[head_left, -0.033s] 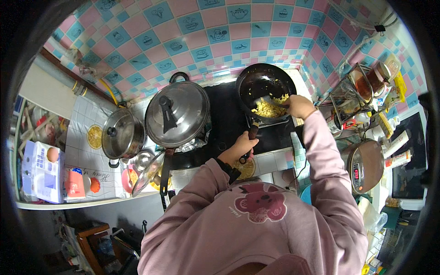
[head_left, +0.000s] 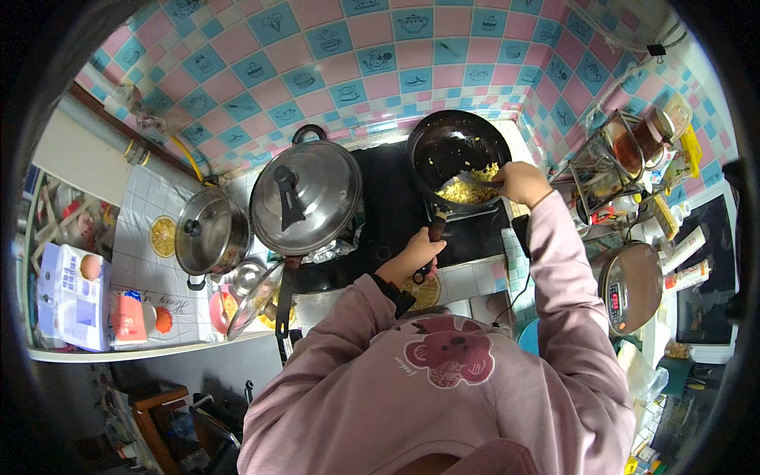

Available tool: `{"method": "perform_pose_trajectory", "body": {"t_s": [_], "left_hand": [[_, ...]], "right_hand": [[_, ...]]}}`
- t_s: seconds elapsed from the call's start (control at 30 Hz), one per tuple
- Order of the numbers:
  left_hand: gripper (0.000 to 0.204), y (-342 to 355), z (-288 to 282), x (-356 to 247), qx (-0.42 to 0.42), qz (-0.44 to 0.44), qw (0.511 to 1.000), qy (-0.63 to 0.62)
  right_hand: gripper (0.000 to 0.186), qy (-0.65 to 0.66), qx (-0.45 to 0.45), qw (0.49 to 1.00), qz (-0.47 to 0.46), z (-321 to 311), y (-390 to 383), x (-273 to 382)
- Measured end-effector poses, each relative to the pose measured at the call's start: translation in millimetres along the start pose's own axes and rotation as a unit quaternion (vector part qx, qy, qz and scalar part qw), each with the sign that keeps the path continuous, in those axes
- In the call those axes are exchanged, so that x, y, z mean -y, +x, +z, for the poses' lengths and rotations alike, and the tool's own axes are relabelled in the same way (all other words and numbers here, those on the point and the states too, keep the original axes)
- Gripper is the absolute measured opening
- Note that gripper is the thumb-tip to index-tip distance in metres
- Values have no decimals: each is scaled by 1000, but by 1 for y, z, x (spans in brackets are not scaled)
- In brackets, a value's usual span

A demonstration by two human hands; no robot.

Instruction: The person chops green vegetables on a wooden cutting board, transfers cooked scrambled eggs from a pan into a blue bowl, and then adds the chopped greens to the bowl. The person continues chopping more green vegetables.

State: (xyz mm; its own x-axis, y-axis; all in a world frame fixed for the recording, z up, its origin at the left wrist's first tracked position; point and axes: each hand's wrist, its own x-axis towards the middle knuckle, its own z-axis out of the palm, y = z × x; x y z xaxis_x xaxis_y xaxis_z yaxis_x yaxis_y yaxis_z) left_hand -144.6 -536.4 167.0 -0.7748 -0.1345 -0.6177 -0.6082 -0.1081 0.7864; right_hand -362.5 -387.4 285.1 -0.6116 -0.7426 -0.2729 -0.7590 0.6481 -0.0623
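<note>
My left hand is closed round the brown-and-black handle of a dark wok on the right side of the black stovetop. Inside the wok, small yellow pieces like scrambled egg lie along the near right side, with a few bits stuck higher up. My right hand grips a spatula over the wok's right rim, its head down among the yellow pieces. My fingers hide most of its handle. Left of the wok stands a big lidded pan, its long dark handle pointing toward me.
A smaller lidded pot, a leaning glass lid, a pink bowl and boxes occupy the left counter. To the right are a wire rack with jars and bottles, and a rice cooker. A tiled wall rises behind.
My right hand has shifted slightly right, drawing the spatula head through the yellow pieces toward the wok's right side. My left hand and the wok have stayed in place.
</note>
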Motion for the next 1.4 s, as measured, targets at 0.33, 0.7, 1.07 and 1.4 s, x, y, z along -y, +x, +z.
{"method": "perform_pose_trajectory", "body": {"t_s": [0.33,0.7,1.07,1.4], "left_hand": [[66,4,-1,7,11,-10,1000,-1],[43,7,0,5,4,0,1000,1],[41,5,2,4,-2,-7,1000,-2],[53,1,0,0,10,-3,1000,8]], "right_hand": [[28,17,-29,989,147,44,27,15],[28,204,-209,936,195,55,55,23],[31,12,-38,998,39,0,-2,10],[22,22,-45,990,132,31,10,27]]}}
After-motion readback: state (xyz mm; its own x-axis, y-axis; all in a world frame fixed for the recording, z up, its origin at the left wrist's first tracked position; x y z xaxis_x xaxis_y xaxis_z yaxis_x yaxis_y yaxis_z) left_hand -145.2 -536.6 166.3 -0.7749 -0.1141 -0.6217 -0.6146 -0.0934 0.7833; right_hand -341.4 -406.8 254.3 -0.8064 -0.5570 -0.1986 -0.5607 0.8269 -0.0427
